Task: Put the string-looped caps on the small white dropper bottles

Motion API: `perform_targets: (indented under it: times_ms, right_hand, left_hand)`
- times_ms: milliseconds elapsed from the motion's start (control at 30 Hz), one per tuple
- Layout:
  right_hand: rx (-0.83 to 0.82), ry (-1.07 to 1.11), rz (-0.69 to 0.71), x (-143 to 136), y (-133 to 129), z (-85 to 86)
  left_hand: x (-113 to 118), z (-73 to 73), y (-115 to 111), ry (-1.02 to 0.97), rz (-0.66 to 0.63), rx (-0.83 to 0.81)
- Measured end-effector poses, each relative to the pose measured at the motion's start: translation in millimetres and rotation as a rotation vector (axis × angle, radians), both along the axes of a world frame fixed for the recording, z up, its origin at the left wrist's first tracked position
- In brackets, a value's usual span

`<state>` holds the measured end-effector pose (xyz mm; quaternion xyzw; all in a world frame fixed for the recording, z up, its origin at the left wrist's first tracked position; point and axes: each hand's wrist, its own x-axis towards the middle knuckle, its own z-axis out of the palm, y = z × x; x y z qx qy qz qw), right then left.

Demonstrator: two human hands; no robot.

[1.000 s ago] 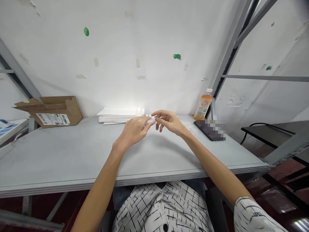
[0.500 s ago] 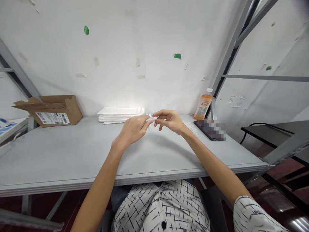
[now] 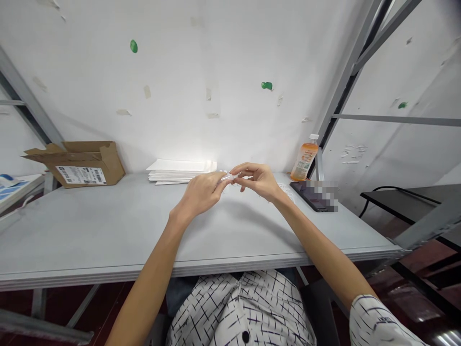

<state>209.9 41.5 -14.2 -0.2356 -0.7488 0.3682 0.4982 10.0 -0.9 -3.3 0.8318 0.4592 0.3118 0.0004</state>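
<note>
Above the back of the grey table, a small whitish, partly see-through piece [image 3: 228,177] is pinched between my two hands; its kind is too small to make out. My left hand [image 3: 202,191] is closed on its left end, thumb and fingers pressed together. From the right, my right hand [image 3: 258,180] grips the other end between thumb and fingertips, its lower fingers curled beneath. The fingers cover much of the piece. Just behind my left hand lies a stack of flat white card or paper pieces [image 3: 178,168].
An opened cardboard box [image 3: 117,166] with a label stands at the back left. On the right are an orange drink bottle [image 3: 304,161], a dark phone [image 3: 309,194] partly blurred out, and a thin whitish, see-through material [image 3: 287,191]. Metal posts frame the grey table [image 3: 108,230].
The right fingertips have drawn slightly closer to the left ones over the whitish piece. Both hands keep their hold; the view has shifted a little.
</note>
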Motion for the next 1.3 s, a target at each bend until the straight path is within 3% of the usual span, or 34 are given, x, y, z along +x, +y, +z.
perform_targets:
  times_ms: [200,500,700,967,1100,1300]
  right_hand:
    - [-0.058,0.009,-0.006,-1,-1,1.4]
    - [-0.145,-0.007,0.102,1,3,1.6]
    - [-0.111,-0.02,0.003,14,3,12.5]
    - [-0.209,-0.537,-0.364,72,21,14.9]
    - [-0.314,-0.757,-0.374,82,26,10.9]
    - [-0.399,-0.793,-0.301,80,28,6.0]
  left_hand:
    - [1,-3.4,2,0.003,0.004,0.006]
    - [0,-1.8,1,0.033,0.0,-0.037]
    - [-1,-0.6,2,0.016,0.036,-0.051]
    - [0,-0.3,2,0.036,0.038,-0.039]
    - [-1,-1.0,2,0.037,0.03,-0.022]
    - [0,0.8,1,0.042,0.038,-0.031]
